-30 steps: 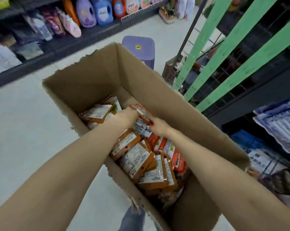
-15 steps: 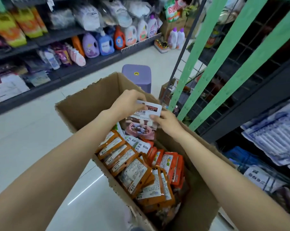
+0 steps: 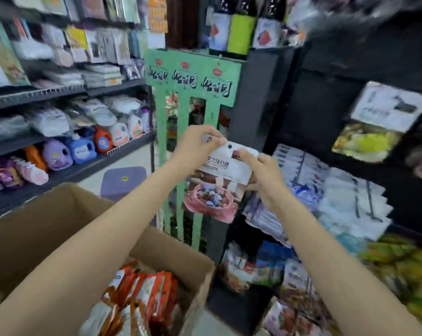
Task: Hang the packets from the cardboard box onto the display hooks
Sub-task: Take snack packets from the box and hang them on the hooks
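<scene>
Both hands hold one white packet point(image 3: 219, 183) with a pink bowl picture, upright in front of the green display rack point(image 3: 193, 76). My left hand point(image 3: 195, 146) pinches its top left corner by the hang hole. On the packet's right edge sits my right hand point(image 3: 263, 175), gripping it. Below, the open cardboard box point(image 3: 47, 229) holds several orange packets point(image 3: 144, 294) standing on edge. The rack's hooks are too blurred to make out.
Detergent bottles point(image 3: 84, 146) and bagged goods fill the dark shelves on the left. A purple stool point(image 3: 122, 180) stands behind the box. Hanging packets point(image 3: 326, 197) and snack bags point(image 3: 265, 267) crowd the black display on the right.
Both hands have lifted the white packet out of the box and up to chest height before the green rack. My view has tilted up from the box to the shelves.
</scene>
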Tool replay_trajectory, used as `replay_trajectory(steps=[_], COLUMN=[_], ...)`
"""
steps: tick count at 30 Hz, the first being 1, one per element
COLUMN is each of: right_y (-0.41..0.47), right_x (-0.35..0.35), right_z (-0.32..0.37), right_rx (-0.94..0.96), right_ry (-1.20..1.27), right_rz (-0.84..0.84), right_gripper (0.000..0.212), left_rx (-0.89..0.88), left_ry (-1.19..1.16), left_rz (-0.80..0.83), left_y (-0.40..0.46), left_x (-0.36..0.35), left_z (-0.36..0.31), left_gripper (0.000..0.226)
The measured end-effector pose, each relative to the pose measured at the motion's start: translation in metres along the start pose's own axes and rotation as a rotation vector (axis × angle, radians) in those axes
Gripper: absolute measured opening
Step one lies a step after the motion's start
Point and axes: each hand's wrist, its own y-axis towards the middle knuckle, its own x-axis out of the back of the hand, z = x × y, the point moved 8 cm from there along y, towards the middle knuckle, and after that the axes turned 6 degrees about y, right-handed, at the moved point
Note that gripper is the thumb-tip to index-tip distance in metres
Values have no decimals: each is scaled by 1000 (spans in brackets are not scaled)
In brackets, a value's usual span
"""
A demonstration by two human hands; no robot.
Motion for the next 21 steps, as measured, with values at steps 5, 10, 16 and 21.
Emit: replay_trajectory(steps=[5, 10, 16, 21], right_y=[-20, -44, -69, -82], right_x=[142, 262, 366, 415], right_z=[61, 104, 130, 146], right_rx=[229, 379, 493, 598], right_ry=[-64, -98, -149, -224], right_rz=[-142, -296, -482, -592], right_gripper=[12, 14, 6, 7], left_rx=[-118, -212, -237, -268], left_ry=[-131, -243, -272, -319], left_rz=[6, 73, 148, 179], left_y=[24, 34, 41, 41], left_x=[-97, -184, -260, -289], left_z=[-106, -203, -290, -337], left_gripper=[9, 10, 8, 15])
